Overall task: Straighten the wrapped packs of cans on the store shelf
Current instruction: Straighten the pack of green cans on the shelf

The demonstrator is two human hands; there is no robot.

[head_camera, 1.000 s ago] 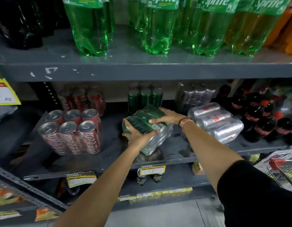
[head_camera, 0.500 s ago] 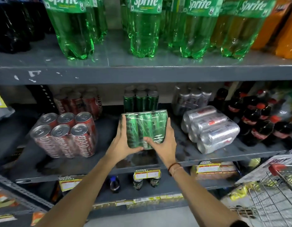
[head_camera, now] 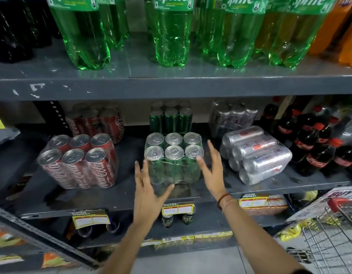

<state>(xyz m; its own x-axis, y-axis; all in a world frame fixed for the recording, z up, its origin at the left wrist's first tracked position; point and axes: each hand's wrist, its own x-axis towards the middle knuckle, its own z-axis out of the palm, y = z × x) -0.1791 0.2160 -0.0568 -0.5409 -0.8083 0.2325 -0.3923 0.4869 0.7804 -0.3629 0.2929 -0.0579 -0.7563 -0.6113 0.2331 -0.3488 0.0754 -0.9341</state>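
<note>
A wrapped pack of green cans stands upright on the middle shelf, its silver tops facing up. My left hand hovers in front of its lower left corner, fingers spread, holding nothing. My right hand is just off the pack's right side, fingers apart, with a thread band on the wrist. To the left a wrapped pack of red cola cans stands upright. To the right a wrapped pack of silver cans lies on its side, askew.
More wrapped packs stand at the shelf's back: red, green, silver. Small cola bottles fill the right end. Large green Sprite bottles line the shelf above. A wire shopping trolley stands at lower right.
The green pack went from lying tilted in both hands to standing upright on the shelf. Both hands have let go and drawn back a little.
</note>
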